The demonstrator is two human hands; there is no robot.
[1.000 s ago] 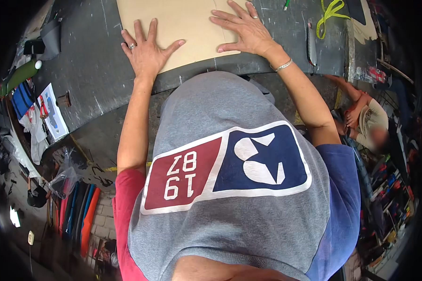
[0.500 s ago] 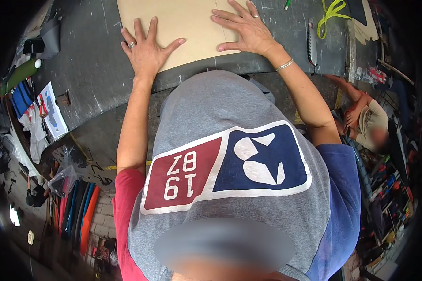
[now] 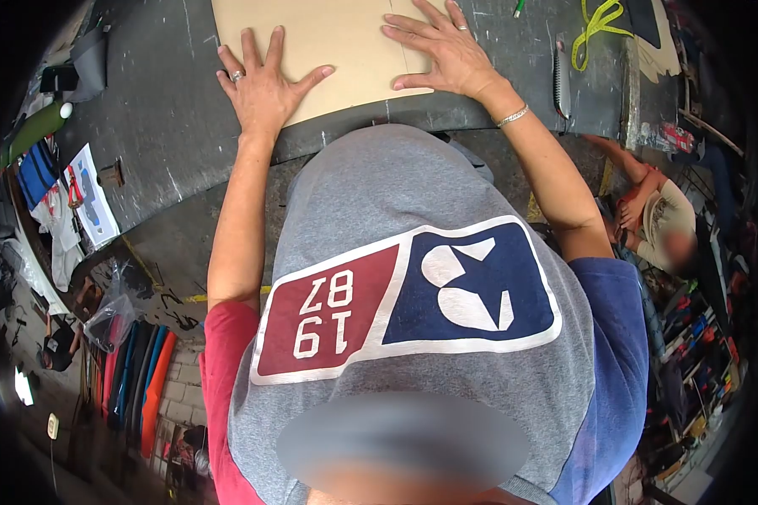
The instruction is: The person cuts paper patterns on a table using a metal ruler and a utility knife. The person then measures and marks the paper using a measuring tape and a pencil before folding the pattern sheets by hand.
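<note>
A tan sheet of paper or card (image 3: 345, 55) lies flat on the dark work table, its far end cut off by the top of the view. On its left edge my left hand (image 3: 263, 94) rests palm down with spread fingers, a ring on one of them. My right hand (image 3: 451, 52) lies across the sheet's right part, also palm down and fingers apart, with a bracelet at the wrist. Neither hand grasps anything. Right of my right hand are a grey box cutter (image 3: 562, 80) and a looped yellow tape measure (image 3: 596, 32).
My body is close against the near edge of the dark table (image 3: 168, 126). A printed sheet (image 3: 95, 206) and a blue item (image 3: 38, 174) are at the left. Several rolls of coloured material (image 3: 147, 387) stand lower left. Another person (image 3: 661, 215) sits at the right.
Both hands stay in nearly the same place on the tan sheet. The fingers of my left hand have shifted very slightly; the view has moved a little.
</note>
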